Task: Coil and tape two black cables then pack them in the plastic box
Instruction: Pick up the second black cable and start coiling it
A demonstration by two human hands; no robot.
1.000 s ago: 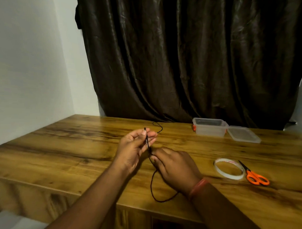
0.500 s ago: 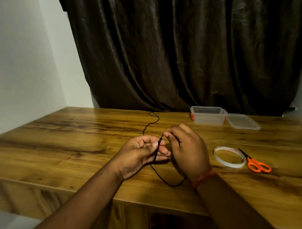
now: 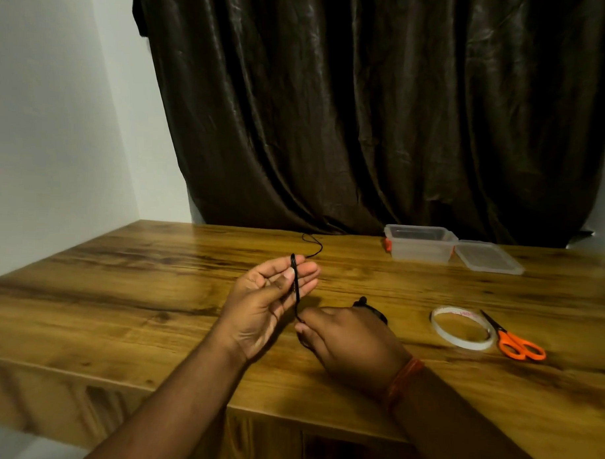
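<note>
Coiling, first black cable [image 3: 295, 284]. Your left hand [image 3: 260, 307] sits just left of frame centre, palm up and tilted toward you, fingers [image 3: 301, 275] nearly straight. The thumb pins the folded cable against them; the loop tip pokes above the fingertips.

Your right hand [image 3: 350, 341] is just below and right of it, knuckles up, fingers curled. Thumb and forefinger pinch the strand where it leaves the left palm. How much slack sits under that hand I cannot tell.

The free run of cable trails away toward the curtain [image 3: 367, 111], a thin curl lying on the surface [image 3: 120, 291] above the left hand. A dark bit shows just past the right knuckles; possibly a plug or the second cable, too blurred to call.

To do this well:
- Keep the thumb firm on the bundle so laid turns do not spring open.
- Feed each pass the same length, matching the loop tip.
- Draw slack in gently; thin cable likely kinks if yanked.
- Leave a short tail free for taping.

Tape roll [image 3: 462, 326] and orange scissors [image 3: 516, 343] lie touching at right of frame. The clear plastic box [image 3: 418, 247] stands open at upper right, its lid [image 3: 487, 258] beside it.
</note>
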